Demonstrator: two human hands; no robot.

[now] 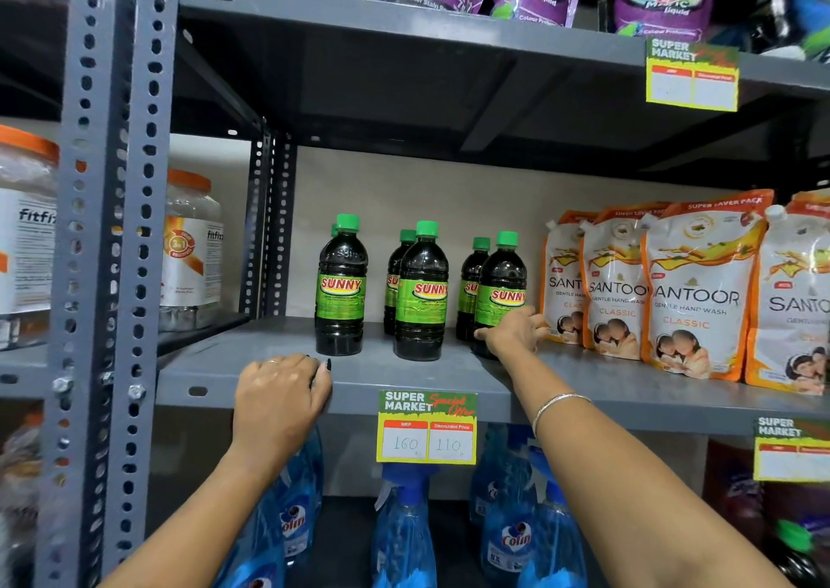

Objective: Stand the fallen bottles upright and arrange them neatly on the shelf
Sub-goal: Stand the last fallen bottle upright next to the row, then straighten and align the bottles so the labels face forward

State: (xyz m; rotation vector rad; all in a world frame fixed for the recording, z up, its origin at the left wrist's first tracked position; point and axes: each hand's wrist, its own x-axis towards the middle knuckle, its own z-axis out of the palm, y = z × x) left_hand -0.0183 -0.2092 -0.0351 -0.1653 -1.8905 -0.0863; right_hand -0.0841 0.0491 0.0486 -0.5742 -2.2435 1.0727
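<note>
Several dark bottles with green caps and green SUNNY labels stand upright on the grey shelf [215,363], in three front-and-back pairs: left front bottle [341,286], middle front bottle [421,293], right front bottle [501,289]. My right hand [512,331] wraps around the base of the right front bottle. My left hand [278,392] rests palm down over the shelf's front edge, left of the bottles, fingers curled on the rim and holding nothing else. No bottle lies on its side in this view.
White and orange Santoor refill pouches [691,291] stand right next to the right bottle. A perforated grey upright [112,228] bounds the shelf on the left. Blue spray bottles [404,533] fill the shelf below. A price tag [426,428] hangs on the front edge.
</note>
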